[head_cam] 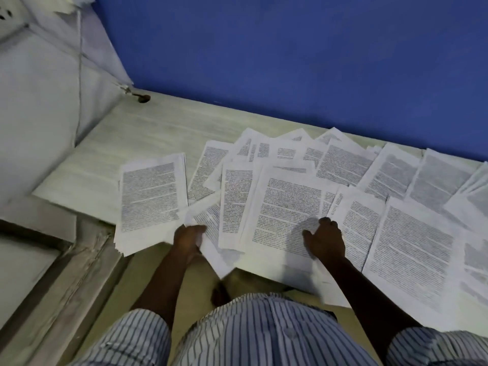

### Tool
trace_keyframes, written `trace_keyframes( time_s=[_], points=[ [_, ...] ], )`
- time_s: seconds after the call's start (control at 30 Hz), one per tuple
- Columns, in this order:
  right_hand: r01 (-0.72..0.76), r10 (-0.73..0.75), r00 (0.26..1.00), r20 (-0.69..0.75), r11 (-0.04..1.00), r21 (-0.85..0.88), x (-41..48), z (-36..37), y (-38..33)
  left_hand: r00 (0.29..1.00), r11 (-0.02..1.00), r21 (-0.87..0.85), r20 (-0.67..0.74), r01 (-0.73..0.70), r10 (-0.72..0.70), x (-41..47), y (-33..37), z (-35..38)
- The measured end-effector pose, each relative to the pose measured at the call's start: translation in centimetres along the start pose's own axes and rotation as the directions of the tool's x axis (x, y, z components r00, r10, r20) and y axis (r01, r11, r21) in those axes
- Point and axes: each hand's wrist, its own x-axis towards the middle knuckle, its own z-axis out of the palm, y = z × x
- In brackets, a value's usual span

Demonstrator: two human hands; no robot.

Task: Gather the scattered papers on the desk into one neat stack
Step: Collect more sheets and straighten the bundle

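I am watching the left hand [188, 237] gripping a white printed sheet [212, 257] at its upper part, fingers curled round it. That sheet is slanting, its long axis running from the hand down toward the person's right, and its lower corner is hanging past the front edge of the pale wood-grain desk [148, 128].

The right hand [326, 240] is lying palm down with the thumb spread to the left and the fingers only loosely bent. It is pressing on the lower right part of a large white printed page [285, 202] and is not closing round anything. This page is lying nearly upright to me, its long axis pointing away toward the blue wall [290, 62] and leaning a little to the right.

Just left of the left hand, a squared pile of white printed pages [150, 196] is sitting at the desk's front edge. Its long axis is also pointing toward the wall, and its lower edge is overhanging the desk.

The loose white printed papers [343, 162] are fanning out behind and to the right of both hands, overlapping at mixed angles and reaching the right border of the view. The text on all of them is blurring too much for me to read. A blue-and-white striped shirt [264, 326] is filling the bottom of the view.
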Motion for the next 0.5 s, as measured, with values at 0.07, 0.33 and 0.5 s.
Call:
trace_keyframes(
  time_s=[0.07,0.33,0.5],
  points=[
    [0.02,-0.021,1.0,0.022,1.0,0.013,0.1,-0.1,0.4,0.997,0.998,-0.031,0.054,0.063,-0.062,-0.9,-2.2,0.3],
    [0.112,-0.113,0.989,0.09,0.993,0.022,1.6,-0.7,2.3,0.963,0.999,0.034,0.267,0.038,-0.045,-5.2,-3.7,2.7],
    [0.158,-0.162,0.98,0.115,0.986,0.042,2.5,-0.7,3.1,0.971,0.975,-0.222,0.232,0.0,0.052,-5.9,-1.1,2.7]
  ],
)
